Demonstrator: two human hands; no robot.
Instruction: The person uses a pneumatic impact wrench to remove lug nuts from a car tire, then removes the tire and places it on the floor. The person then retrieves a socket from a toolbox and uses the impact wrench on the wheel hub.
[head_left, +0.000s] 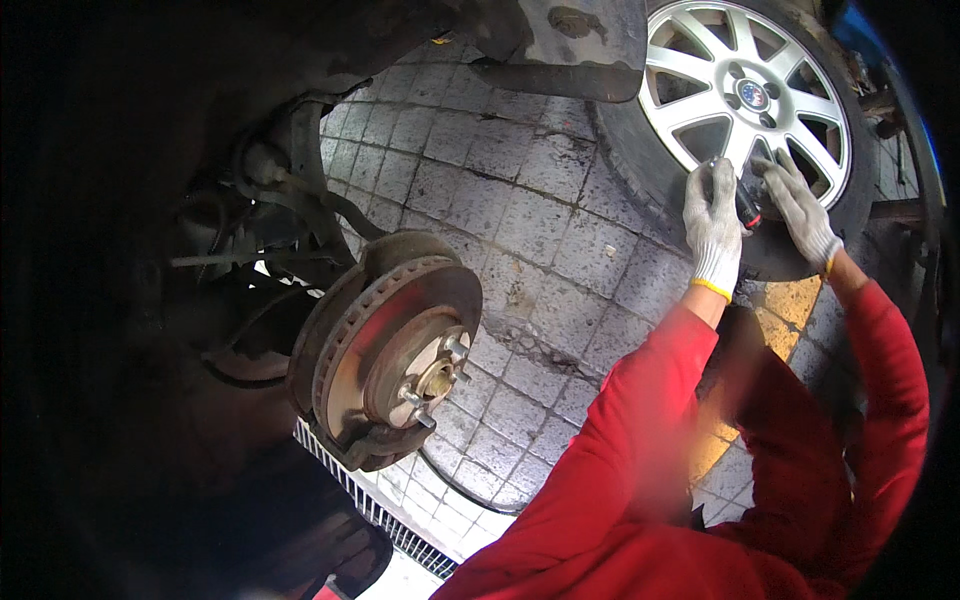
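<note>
My left hand [714,215], in a knit glove with a yellow cuff, grips a black tool [747,208] with a red band, held at the lower spokes of a silver alloy wheel [741,138] on a dark tire [640,165]. My right hand [800,215], also gloved, lies just right of it, fingers stretched toward the rim between the spokes. The tool's far end is partly hidden by my left hand.
An exposed brake disc [350,390] with studs and caliper hangs at middle left, below a dark wheel arch [532,25]. The tiled floor [540,250] has a yellow stripe [785,305], a drain grate [400,535] and a black hose [455,485].
</note>
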